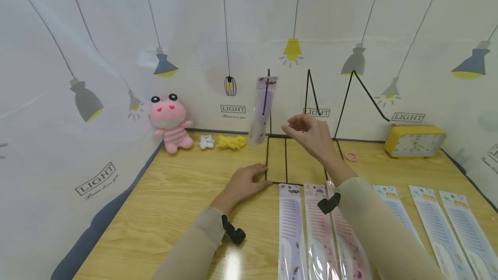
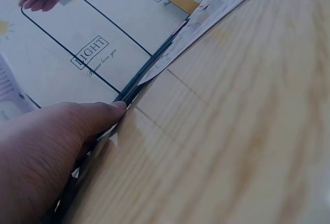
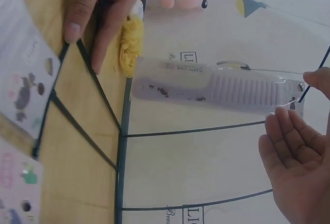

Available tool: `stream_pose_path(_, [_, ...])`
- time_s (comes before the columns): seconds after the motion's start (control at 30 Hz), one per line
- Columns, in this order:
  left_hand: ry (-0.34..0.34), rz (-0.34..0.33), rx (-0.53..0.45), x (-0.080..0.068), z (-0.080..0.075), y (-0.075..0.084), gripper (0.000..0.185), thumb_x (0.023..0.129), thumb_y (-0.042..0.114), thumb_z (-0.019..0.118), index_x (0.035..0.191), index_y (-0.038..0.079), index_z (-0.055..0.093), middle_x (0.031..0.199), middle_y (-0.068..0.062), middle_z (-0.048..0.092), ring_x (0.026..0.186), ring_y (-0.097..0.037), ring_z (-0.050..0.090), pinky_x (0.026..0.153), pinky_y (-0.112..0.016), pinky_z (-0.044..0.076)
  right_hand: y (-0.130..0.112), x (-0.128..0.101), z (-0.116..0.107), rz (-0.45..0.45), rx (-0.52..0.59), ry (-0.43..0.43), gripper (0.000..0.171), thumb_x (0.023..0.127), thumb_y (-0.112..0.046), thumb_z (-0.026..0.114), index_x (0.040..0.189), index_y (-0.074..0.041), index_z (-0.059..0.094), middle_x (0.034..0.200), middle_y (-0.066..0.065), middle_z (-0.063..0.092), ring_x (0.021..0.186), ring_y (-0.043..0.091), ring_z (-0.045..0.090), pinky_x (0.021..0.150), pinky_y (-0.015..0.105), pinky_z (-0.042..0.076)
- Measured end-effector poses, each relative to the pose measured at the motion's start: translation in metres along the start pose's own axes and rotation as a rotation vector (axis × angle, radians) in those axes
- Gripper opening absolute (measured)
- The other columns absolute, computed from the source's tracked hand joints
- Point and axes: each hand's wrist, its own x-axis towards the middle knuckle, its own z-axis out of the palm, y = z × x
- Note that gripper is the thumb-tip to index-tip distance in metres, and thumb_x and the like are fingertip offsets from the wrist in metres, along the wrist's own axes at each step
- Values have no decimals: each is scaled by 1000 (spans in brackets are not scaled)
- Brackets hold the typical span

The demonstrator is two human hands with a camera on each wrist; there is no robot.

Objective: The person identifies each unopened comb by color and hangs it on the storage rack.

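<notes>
A packaged purple comb point(image 1: 263, 109) hangs from the top of the leftmost upright of a thin black wire rack point(image 1: 277, 159), which stands on the pale wood-grain counter point(image 1: 171, 202). Its clear plastic sleeve is glossy, and the comb inside is long and flat with fine straight teeth.

The right hand point(image 1: 309, 135) is raised just right of the comb, near the rack's upper wires. Its grip is loose and open: fingers lightly bent, palm bare, holding nothing, fingertips close to the top edge of the sleeve; whether they touch it cannot be told.

The left hand point(image 1: 245, 182) lies flat on the counter at the rack's front left corner, fingers straight and pressing on the base wire, nothing clasped.

In front of the rack, more packaged combs point(image 1: 292, 232) lie side by side in a row, purple, pink and blue, flat and shiny.

Left of the rack, along the lamp-printed backdrop, sit a yellow yarn bundle point(image 1: 231, 141), a small white toy point(image 1: 206, 141) and a pink striped plush point(image 1: 171, 122). Right of the rack lie a pink ring point(image 1: 351, 156) and a yellow rounded clock point(image 1: 414, 141).
</notes>
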Motion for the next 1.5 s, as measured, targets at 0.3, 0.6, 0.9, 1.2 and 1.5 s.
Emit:
stream_pose_path(0.3, [2,-11,-1,2,1,-2,62,95,54,64,147,20,55,152,-1,48,141,-25,44,117,-44,34,13,-55,-1,17,52,-191,44,89,-56,72,115,-21,68,114,-3,70,114,22,65,98,50,52])
stream_pose_path(0.6, [-2,14,6,2,3,-3,59,96,50,65,146,19,56,152,1,48,141,-23,43,117,-44,33,43,-107,15,-130,66,-311,40,89,-36,78,118,-10,70,113,0,72,110,21,67,97,48,54])
stream_pose_path(0.9, [-1,22,20,2,3,-2,60,96,50,64,146,19,56,152,2,48,141,-22,43,117,-43,34,79,-118,34,-301,-179,-384,47,91,-29,77,130,-7,61,124,3,67,117,23,62,101,45,51])
stream_pose_path(1.2, [6,13,15,1,-2,-4,59,96,50,65,147,20,55,153,0,47,142,-23,43,118,-44,32,78,-116,39,-232,-219,-443,82,80,-59,78,139,-6,55,136,8,59,128,29,53,111,49,42])
stream_pose_path(1.5, [-10,2,7,1,0,-1,60,96,50,65,147,20,54,154,-1,46,142,-24,41,118,-45,31,78,-118,39,-149,-246,-439,77,73,-67,78,125,-11,64,123,1,57,118,25,54,105,48,46])
